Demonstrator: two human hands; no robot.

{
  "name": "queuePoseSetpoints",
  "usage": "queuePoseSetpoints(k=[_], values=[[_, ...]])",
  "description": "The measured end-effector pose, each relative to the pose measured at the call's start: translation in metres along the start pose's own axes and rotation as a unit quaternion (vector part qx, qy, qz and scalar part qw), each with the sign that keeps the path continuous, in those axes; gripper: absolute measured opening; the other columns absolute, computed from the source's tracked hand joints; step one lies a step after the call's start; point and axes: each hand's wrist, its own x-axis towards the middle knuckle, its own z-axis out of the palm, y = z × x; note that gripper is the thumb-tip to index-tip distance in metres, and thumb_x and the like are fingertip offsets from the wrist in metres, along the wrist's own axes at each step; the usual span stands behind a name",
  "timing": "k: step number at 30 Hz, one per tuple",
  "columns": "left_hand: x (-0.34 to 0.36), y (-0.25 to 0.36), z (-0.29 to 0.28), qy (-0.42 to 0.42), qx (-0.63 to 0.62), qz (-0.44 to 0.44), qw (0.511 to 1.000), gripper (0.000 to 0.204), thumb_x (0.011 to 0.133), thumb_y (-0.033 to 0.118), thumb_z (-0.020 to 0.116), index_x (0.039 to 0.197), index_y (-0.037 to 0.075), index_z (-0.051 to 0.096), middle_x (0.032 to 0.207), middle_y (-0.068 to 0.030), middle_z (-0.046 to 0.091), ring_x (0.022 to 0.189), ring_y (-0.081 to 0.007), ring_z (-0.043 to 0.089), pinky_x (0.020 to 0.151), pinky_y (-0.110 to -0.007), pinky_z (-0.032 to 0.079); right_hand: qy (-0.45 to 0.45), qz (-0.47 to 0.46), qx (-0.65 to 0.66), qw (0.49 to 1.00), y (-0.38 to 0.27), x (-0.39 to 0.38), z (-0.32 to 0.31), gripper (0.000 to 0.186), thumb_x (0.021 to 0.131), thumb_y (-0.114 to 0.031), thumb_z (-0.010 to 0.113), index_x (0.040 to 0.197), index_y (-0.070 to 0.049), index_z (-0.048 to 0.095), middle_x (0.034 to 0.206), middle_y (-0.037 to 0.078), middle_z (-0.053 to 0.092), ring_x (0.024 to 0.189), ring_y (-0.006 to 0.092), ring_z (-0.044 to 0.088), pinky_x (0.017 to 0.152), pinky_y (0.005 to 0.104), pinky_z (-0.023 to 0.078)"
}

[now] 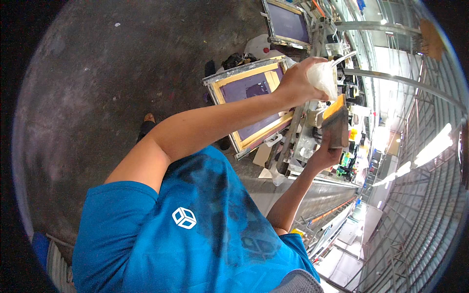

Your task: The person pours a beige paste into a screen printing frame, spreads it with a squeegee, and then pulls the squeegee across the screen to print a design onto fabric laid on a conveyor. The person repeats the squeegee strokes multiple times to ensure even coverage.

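Observation:
My left hand (297, 85) is closed around a whitish container (321, 78), with a pale stick (345, 58) angled out of its top. Just below it, my right hand (326, 155) grips a squeegee (339, 128) that has a dark body and a yellow edge, held upright beside the container. The yellow edge is close under the container; whether they touch, I cannot tell. Behind my left arm, a screen frame (222, 80) with yellow borders and purple mesh leans by the rack, partly hidden by the arm.
A second screen frame (288, 22) is at the top. A long bench or rack (296, 130) cluttered with containers runs along the right, under curved metal rails (395, 72). A dark concrete floor (97, 73) spreads to the left, where my foot (149, 118) shows.

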Motion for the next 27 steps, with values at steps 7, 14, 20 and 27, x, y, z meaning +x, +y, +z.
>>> queuePoseSetpoints(k=[7,14,20,27], values=[[0.018,0.027,-0.009,0.014,-0.005,0.070,0.997,0.090,0.057,0.011,0.092,0.136,0.007,0.048,0.126,-0.0106,0.059,0.115,-0.0202,0.059,0.099,-0.032,0.047,-0.018,0.029,0.080,0.996,0.024,-0.008,0.019,0.035,0.083,-0.003,0.075,0.115,0.007,0.063,0.111,0.012,0.068,0.098,0.0180,0.064,0.088,0.0320,0.051],[0.016,-0.028,-0.042,-0.009,-0.189,-0.026,0.982,0.096,0.060,0.006,0.088,0.141,0.002,0.035,0.127,-0.0128,0.053,0.113,-0.0214,0.059,0.091,-0.032,0.054,0.002,0.156,0.424,0.892,0.010,0.015,0.029,0.042,0.084,0.004,0.070,0.123,-0.002,0.057,0.124,0.010,0.061,0.113,0.0231,0.058,0.099,0.0384,0.049],[-0.010,-0.072,-0.045,-0.020,-0.145,-0.161,0.976,0.097,0.063,0.006,0.088,0.142,0.005,0.034,0.128,-0.0108,0.054,0.116,-0.0210,0.058,0.090,-0.034,0.055,0.012,0.196,0.520,0.831,-0.024,0.040,0.025,0.047,0.088,-0.001,0.068,0.131,-0.009,0.051,0.135,0.012,0.053,0.123,0.0268,0.051,0.104,0.0463,0.046],[0.006,-0.047,-0.031,-0.037,-0.047,-0.068,0.996,0.095,0.058,0.002,0.088,0.142,0.014,0.044,0.134,-0.0075,0.055,0.123,-0.0208,0.053,0.103,-0.033,0.044,-0.014,0.195,0.494,0.847,-0.013,0.040,0.021,0.042,0.088,0.000,0.067,0.128,-0.008,0.056,0.127,0.010,0.059,0.117,0.0250,0.057,0.102,0.0445,0.048]])
